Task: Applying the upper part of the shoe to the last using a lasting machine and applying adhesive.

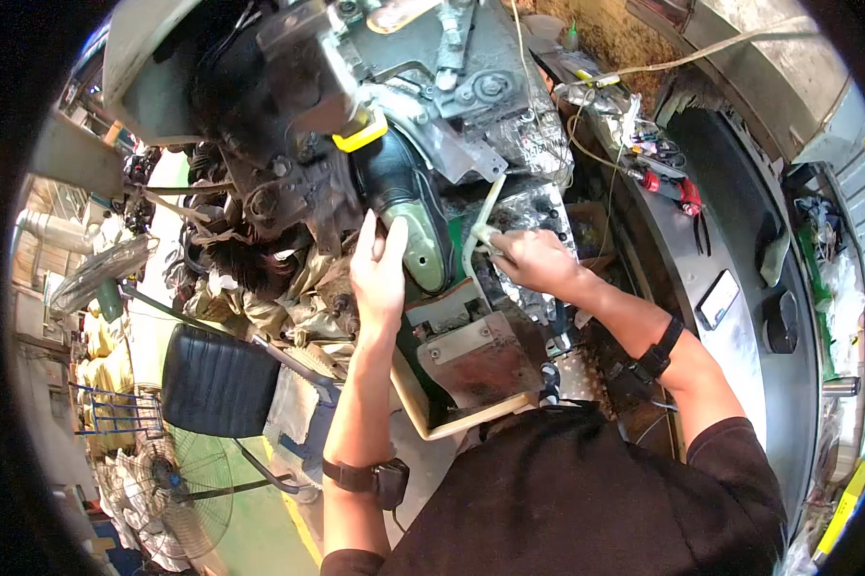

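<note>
Black, the shoe [440, 223] sits at the machine [495, 89], likely firm and smooth, best held by its near end; left grip [379, 276] touches it, unclenched; right grip [540, 258] clasps a pale rod [493, 199].

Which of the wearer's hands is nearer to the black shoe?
Left. The left hand is at the shoe, its fingers on or right beside the near left edge; the right hand is off to the shoe's right, on a pale lever.
</note>
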Available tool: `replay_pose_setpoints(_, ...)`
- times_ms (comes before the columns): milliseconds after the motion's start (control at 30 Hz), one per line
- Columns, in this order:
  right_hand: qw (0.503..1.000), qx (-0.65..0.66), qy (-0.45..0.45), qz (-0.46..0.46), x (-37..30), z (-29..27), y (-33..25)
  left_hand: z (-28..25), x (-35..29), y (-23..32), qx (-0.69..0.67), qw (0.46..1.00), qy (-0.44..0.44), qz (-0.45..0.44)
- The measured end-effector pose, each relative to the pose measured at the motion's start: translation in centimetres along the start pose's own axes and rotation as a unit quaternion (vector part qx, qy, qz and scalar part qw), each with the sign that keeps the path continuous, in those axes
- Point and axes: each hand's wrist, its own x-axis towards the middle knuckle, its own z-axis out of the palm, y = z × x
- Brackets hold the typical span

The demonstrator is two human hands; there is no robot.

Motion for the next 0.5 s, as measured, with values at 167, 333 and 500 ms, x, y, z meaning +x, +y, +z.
replay_pose_setpoints(167,0.994,0.076,0.075,0.022,-1.1,0.8,1.4,1.1,-1.3,0.1,-0.022,0.999,0.021,-0.014)
replay_pose_setpoints(333,0.992,0.093,0.075,0.034,-1.1,0.1,1.1,1.2,-1.2,0.3,-0.05,0.998,0.013,-0.041)
replay_pose_setpoints(500,0.991,0.105,0.068,0.042,-0.9,-0.1,0.9,-0.8,-1.1,-0.9,0.005,0.998,0.0,-0.056)
